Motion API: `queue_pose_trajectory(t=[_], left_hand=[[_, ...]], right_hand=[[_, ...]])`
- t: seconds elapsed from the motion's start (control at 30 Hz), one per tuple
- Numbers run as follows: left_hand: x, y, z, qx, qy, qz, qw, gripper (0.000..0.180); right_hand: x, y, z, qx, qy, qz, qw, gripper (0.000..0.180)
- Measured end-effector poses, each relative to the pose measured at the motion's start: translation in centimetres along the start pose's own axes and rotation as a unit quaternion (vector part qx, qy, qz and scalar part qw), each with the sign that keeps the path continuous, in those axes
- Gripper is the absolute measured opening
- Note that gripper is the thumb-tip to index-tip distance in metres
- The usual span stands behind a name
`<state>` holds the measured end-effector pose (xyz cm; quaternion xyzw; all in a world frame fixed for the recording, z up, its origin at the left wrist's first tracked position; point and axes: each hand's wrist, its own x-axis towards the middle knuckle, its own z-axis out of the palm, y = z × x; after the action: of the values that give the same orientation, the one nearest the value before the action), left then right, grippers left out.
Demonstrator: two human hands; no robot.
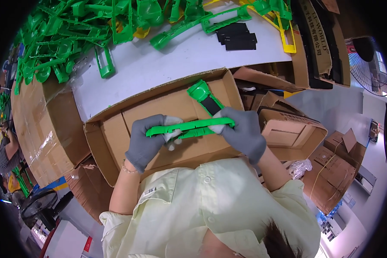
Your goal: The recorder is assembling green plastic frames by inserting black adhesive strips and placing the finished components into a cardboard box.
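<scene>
Green part [190, 126] is off the box floor, held up crosswise above the open cardboard box [109, 139], between its left and right walls, seen nearly edge-on. Step looks like a two-handed grip-and-work on it, so support both ends equally, load it evenly, and don't twist: a thin, long shell like this would probably flex in the middle. Tilting the open face toward you should help; from this angle can't tell what's inside. Your left hand [147, 138] is clamped on the left end, pale fingertips [172, 121] at the far side, others curled beneath toward the near side. Your right hand [244, 132] is clamped on the right end, thumb and fingers closed around it; exact contact partly hidden. Mind the second green piece [198, 91], with its black insert [210, 105], lying toward the box's far right corner just beyond your right hand; a low swing could knock it. Past the box's far edge, the white table [137, 64] carries a green pile [64, 34] at its far left corner, black sheets [240, 41] toward the far right, and a yellow frame [287, 36] by its right edge.
</scene>
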<state>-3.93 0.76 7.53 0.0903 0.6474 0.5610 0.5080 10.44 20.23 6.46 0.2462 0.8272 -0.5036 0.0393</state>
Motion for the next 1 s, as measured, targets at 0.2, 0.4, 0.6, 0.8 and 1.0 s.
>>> queue_pose_trajectory(t=[0.2, 0.4, 0.6, 0.8, 1.0], left_hand=[[2.8, 1.0, -4.5, 0.092, -0.103, -0.124, 0.983, 0.02], [7.0, 0.3, -1.5, 0.581, 0.012, 0.016, 0.813, 0.054], [8.0, 7.0, 2.4, 0.68, 0.09, 0.141, 0.714, 0.033], [21.1, 16.0, 9.7, 0.645, 0.098, 0.324, 0.685, 0.025], [32.5, 13.2, 12.0, 0.662, 0.15, 0.342, 0.649, 0.022]], right_hand=[[4.2, 0.1, -5.9, -0.073, 0.114, -0.118, 0.984, 0.038], [12.3, 5.4, -10.9, -0.257, 0.176, -0.154, 0.938, 0.031], [13.6, 6.6, -11.7, -0.274, 0.163, -0.141, 0.937, 0.031], [13.3, 5.9, -12.1, -0.269, 0.151, -0.143, 0.941, 0.033], [14.1, 6.0, -12.2, -0.283, 0.136, -0.174, 0.934, 0.031]])
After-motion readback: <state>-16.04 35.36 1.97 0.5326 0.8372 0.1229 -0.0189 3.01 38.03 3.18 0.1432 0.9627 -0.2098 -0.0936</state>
